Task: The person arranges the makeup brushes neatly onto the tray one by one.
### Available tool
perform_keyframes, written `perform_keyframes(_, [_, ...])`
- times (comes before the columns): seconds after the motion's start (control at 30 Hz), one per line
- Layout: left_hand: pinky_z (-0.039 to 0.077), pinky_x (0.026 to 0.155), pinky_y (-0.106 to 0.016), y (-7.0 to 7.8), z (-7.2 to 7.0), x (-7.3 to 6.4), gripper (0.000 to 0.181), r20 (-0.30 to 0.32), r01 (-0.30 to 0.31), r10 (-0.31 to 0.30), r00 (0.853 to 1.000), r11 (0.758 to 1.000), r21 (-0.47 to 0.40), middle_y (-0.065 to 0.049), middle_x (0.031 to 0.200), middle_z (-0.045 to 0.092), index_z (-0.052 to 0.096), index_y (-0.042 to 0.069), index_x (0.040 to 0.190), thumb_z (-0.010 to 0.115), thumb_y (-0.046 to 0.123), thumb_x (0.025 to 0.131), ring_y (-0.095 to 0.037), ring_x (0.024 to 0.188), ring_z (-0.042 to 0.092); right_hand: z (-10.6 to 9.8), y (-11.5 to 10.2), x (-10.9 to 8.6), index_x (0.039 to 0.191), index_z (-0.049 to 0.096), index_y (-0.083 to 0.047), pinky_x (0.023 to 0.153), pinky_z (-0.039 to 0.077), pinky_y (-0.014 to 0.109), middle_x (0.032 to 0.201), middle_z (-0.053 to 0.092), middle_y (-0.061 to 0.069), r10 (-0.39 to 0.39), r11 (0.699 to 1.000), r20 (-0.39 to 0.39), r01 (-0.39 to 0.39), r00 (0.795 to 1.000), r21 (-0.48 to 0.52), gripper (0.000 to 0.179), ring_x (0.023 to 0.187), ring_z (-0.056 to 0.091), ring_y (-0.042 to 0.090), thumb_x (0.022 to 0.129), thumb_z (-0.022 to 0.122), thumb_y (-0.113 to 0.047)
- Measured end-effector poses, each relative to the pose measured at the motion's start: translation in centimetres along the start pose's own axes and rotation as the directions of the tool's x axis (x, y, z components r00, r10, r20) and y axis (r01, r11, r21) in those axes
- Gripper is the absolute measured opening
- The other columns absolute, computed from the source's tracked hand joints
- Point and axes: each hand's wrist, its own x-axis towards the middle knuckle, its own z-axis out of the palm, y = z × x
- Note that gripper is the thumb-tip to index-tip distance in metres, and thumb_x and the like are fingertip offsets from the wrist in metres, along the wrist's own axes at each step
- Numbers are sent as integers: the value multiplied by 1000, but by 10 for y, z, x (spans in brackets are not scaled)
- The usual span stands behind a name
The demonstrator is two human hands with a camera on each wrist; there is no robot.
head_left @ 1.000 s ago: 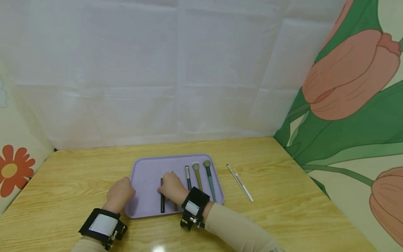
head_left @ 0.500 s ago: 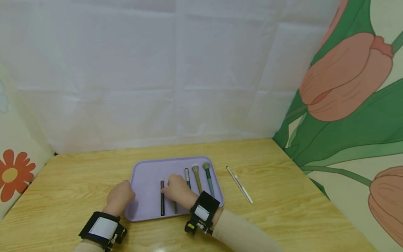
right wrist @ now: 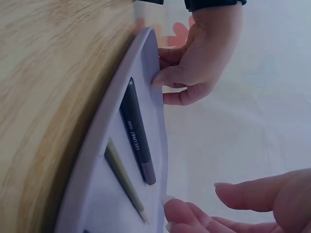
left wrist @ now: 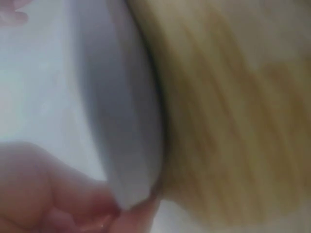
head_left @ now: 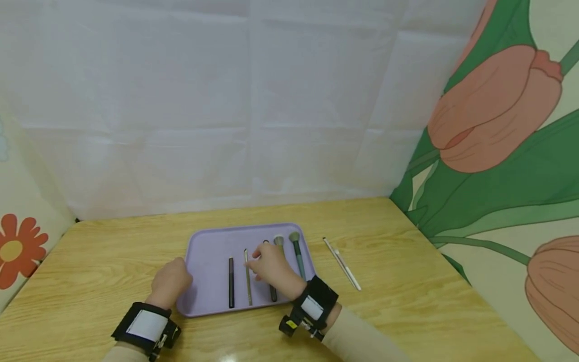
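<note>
My left hand [head_left: 172, 279] grips the left rim of the lilac tray [head_left: 205, 266]; in the left wrist view its thumb and a finger pinch the rim [left wrist: 126, 145]. Over the tray hovers my right hand [head_left: 276, 269], thumb and fingers apart with nothing between them. To its left lie a thin olive makeup brush [head_left: 248, 284] and a black pen-like stick [right wrist: 136, 128] with pale lettering. Beneath it, a dark-handled brush [head_left: 273, 294] is partly hidden. A makeup brush with pale bristles [head_left: 278, 241] and a green makeup brush [head_left: 296, 249] lie farther right.
Two slim white-handled brushes [head_left: 346, 269] lie on the wooden table [head_left: 398, 281], right of the tray. A white sheet [head_left: 203, 110] hangs behind the table, and a flower-printed panel [head_left: 488, 211] borders its right side.
My right hand has moved right, away from the black stick, uncovering the thin olive brush and covering part of the dark-handled one. The left hand keeps its hold on the tray.
</note>
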Motion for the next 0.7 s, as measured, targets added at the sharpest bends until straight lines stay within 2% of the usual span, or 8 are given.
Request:
perform_keyframes(0.2, [45,51,-35,0,0,-1,15,-7,-1,1,1000,1000,0,-14,72,54,54,-15,90,51,-2,83,-27,62,54,-3,8,-2,99,61,11,48,46,25,72,63,10,-20,1000,-22,20,1000,10,22,53,61,17,86,71,-5])
perform_keyframes(0.43, [45,52,-35,1,0,-2,16,-4,0,0,1000,1000,-5,-15,72,54,54,-16,91,52,-2,82,-27,62,54,-11,19,-3,101,63,11,51,49,25,78,62,10,-7,1000,-55,7,998,7,22,54,62,17,86,69,-5])
perform_keyframes(0.7, [45,52,-35,2,-2,-2,14,9,7,-7,1000,1000,-11,-14,72,54,54,-14,89,52,-2,82,-27,63,54,-22,26,-3,99,63,11,50,47,24,74,63,9,-15,1000,-69,15,997,-9,21,53,59,13,84,70,-3])
